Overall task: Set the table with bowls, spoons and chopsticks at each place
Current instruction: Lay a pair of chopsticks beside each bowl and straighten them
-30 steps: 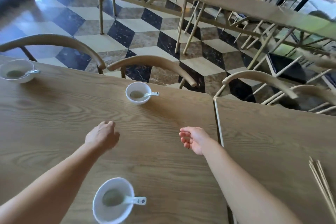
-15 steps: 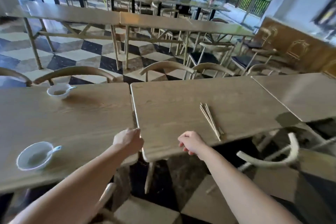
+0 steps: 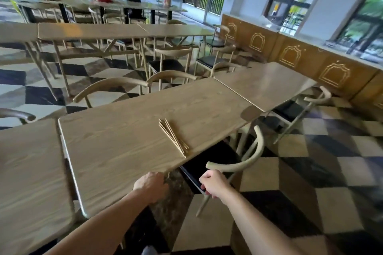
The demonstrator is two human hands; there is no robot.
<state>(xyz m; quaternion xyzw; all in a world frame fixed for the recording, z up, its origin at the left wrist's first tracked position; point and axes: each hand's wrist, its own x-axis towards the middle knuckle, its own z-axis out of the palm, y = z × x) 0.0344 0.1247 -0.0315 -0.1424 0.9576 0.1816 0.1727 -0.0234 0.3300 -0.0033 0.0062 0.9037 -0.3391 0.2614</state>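
A bundle of several wooden chopsticks (image 3: 173, 136) lies on the middle wooden table (image 3: 124, 141), close to its near edge. My left hand (image 3: 150, 184) hovers at that near edge, fingers curled, holding nothing. My right hand (image 3: 214, 184) is off the table in front of a chair, loosely closed and empty. Both hands are a short way below the chopsticks. No bowls or spoons are in view.
A curved-back chair (image 3: 242, 162) with a dark seat stands at the near side, right of my right hand. Another table (image 3: 27, 182) adjoins on the left and one (image 3: 267, 83) on the right. More chairs line the far side. The floor is checkered tile.
My view has swung right: the bowls with spoons have left the frame and the chopsticks are now central. Both hands have moved rightward along the near table edge.
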